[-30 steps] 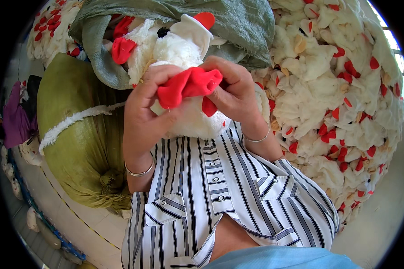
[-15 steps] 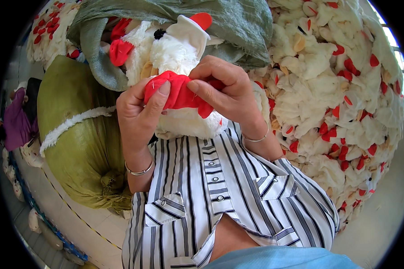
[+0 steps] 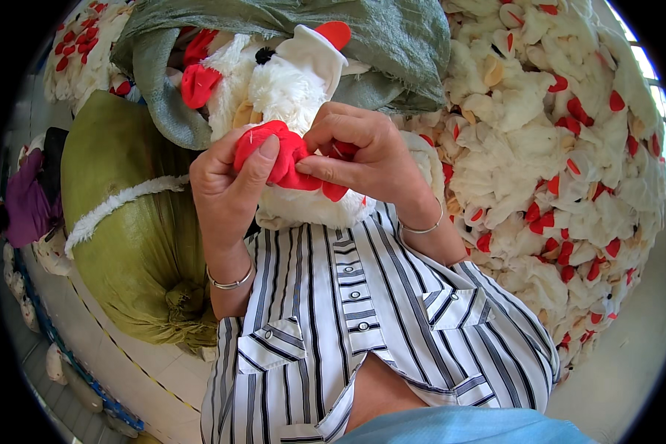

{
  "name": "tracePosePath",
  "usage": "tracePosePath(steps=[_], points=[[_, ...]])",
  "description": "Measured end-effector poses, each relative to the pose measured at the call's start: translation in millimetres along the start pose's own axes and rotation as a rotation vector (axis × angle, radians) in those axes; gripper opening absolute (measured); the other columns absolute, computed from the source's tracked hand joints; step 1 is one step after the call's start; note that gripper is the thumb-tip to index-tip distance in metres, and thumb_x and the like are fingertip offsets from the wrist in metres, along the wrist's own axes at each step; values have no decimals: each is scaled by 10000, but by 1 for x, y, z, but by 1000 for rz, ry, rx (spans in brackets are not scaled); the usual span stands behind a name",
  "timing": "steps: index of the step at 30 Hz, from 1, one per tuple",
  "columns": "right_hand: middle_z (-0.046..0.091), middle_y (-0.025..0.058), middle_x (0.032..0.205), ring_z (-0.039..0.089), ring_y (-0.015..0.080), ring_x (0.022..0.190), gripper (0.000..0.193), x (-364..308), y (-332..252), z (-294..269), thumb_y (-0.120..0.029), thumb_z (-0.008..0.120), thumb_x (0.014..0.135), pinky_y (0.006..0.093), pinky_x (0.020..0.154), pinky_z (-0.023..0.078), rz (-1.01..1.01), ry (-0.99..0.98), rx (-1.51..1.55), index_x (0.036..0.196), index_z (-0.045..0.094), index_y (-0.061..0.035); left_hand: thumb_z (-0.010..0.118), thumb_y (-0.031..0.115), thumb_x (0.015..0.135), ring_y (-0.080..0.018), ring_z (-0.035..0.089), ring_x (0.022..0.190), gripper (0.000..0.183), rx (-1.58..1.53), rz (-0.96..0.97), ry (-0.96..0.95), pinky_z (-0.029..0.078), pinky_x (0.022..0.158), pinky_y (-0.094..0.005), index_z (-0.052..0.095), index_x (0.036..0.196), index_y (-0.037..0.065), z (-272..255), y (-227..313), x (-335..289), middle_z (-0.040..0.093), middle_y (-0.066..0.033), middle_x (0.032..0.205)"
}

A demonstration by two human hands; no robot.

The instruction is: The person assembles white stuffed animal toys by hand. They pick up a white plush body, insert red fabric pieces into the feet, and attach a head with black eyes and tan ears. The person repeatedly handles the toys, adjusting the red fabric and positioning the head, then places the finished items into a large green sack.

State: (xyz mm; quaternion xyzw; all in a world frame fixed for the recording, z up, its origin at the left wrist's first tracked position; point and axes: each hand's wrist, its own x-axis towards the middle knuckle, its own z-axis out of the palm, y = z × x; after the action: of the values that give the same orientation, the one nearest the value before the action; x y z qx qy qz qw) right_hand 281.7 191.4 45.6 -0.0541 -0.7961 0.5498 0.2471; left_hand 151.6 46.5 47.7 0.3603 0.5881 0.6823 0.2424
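A piece of red fabric (image 3: 280,152), bunched and folded, is held up in front of my chest by both hands. My left hand (image 3: 233,166) grips its left end, thumb pressed on top. With thumb and fingers my right hand (image 3: 362,148) pinches its right side. Behind and below the cloth lies white plush (image 3: 311,206); whether it is joined to the red cloth I cannot tell. Just beyond my hands, a white plush piece with a red-tipped flap (image 3: 296,74) rests in the mouth of a grey-green woven sack (image 3: 392,44).
A large heap of white plush pieces with red and beige parts (image 3: 540,185) rises on my right. To my left stands a full olive-green sack (image 3: 133,237) tied with a white fluffy strip (image 3: 118,203). Another plush pile (image 3: 81,52) lies far left.
The red cloth has become more bunched and rounded between my hands. My right hand has shifted slightly, its thumb now lower and further left on the cloth.
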Motion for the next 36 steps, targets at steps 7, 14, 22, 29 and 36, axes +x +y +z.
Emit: tracePosePath(steps=[7, 14, 22, 29, 36], points=[[550, 35, 752, 510, 97, 598, 107, 0, -4, 2, -13, 698, 795, 240, 533, 429, 50, 26, -1, 864, 617, 4, 685, 79, 875, -20, 499, 709, 129, 6, -27, -62, 427, 648, -185, 664, 948, -25, 2, 3, 0, 603, 42, 784], [557, 26, 784, 480, 74, 594, 129, 2, -9, -5, -35, 721, 784, 230, 521, 412, 112, -57, 77, 843, 609, -5, 697, 43, 844, -33, 507, 715, 111, 18, -22, -102, 440, 666, -201, 647, 923, -17, 1, 2, -1, 600, 20, 784], [549, 19, 844, 469, 62, 625, 186, 1, 0, -3, -61, 766, 765, 216, 538, 400, 36, 46, 20, 800, 587, -27, 681, 25, 851, -38, 530, 743, 114, 1, 0, -118, 445, 685, -198, 651, 951, -21, 1, -1, 0, 623, 14, 821], [575, 5, 722, 497, 42, 591, 157, -5, -8, -4, -49, 748, 792, 209, 514, 411, 299, 25, 210, 825, 598, -17, 684, 26, 849, -48, 549, 796, 151, -23, -20, -61, 456, 735, -211, 650, 989, -19, 0, -1, -1, 629, 1, 885], [589, 20, 707, 543, 45, 597, 81, -6, -3, -4, -6, 684, 811, 210, 528, 440, 239, 70, 173, 874, 635, 3, 708, 15, 812, -82, 560, 831, 231, 68, -37, -233, 453, 787, -231, 634, 1029, -15, -2, 0, 1, 609, -15, 910]])
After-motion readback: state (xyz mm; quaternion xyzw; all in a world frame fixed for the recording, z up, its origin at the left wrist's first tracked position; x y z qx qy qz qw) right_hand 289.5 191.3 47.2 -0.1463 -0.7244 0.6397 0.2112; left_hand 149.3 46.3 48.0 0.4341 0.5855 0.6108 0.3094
